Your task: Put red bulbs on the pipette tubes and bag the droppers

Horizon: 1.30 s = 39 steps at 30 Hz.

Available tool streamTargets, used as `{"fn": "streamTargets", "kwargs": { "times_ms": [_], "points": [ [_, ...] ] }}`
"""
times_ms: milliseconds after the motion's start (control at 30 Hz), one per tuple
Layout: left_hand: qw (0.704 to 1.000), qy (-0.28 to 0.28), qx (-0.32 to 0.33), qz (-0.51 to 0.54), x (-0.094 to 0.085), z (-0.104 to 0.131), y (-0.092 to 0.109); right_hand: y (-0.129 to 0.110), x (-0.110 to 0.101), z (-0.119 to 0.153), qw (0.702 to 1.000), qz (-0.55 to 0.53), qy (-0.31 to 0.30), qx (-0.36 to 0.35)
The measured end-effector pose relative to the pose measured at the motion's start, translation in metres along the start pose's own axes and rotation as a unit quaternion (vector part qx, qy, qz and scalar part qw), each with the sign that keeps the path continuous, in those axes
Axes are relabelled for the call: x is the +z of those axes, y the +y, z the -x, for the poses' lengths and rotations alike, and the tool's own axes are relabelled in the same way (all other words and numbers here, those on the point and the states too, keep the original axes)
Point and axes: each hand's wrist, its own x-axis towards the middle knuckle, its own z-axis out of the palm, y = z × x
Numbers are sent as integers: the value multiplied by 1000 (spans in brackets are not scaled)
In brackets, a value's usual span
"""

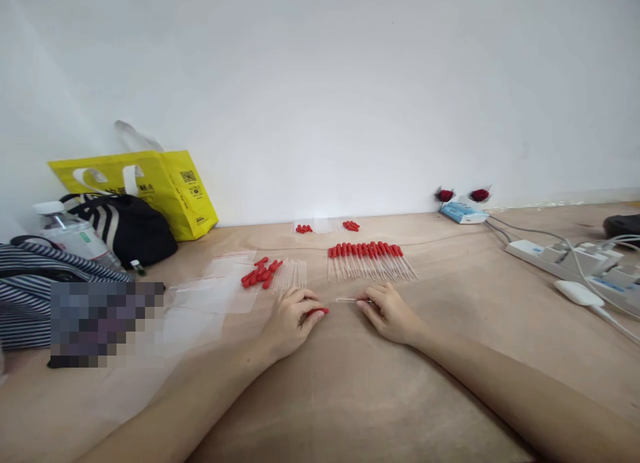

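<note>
Bare forearms [215, 376] cross the worktop [325, 403] to a left hand [295, 316] pinching a red bulb [323, 310] and a right hand [391, 314] gripping what seems a clear tube [346, 300], capped droppers [367, 251] lined up at their one o'clock, loose bulbs [262, 274] and bare tubes [291, 275] remaining at ten.

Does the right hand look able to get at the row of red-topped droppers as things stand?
Probably yes: the droppers lie just beyond the right hand with nothing visible between them, though its fingers hold a clear tube.
</note>
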Motion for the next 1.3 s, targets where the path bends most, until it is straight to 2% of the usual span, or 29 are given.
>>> {"fn": "streamTargets", "kwargs": {
  "times_ms": [167, 300, 467, 633, 800, 967, 1167, 1300],
  "points": [
    [999, 7, -40, 0, -2, 0, 3, -10, 4, 2, 1000, -14, 21, -19],
    [1000, -10, -24, -5, -2, -1, 3, -13, 9, 1, 998, -15, 61, -13],
    [1000, -13, -6, 7, -1, 0, 4, -11, 15, 0, 996, -18, 79, -46],
    [999, 0, -17, 31, 0, 0, 8, -14, 16, 1, 995, -40, 72, -60],
    [997, 29, -37, 65, 2, 0, 11, -20, 15, 2, 995, -61, 33, -66],
    [998, 43, -4, 48, 1, 2, 10, -18, 11, -2, 997, -52, -2, -56],
    [997, 32, 65, -10, 0, 4, 11, -13, 3, -6, 991, 42, -13, -124],
    [996, 31, 83, -25, 0, 5, 13, -15, 5, -6, 986, 84, -1, -142]
  ]
}}
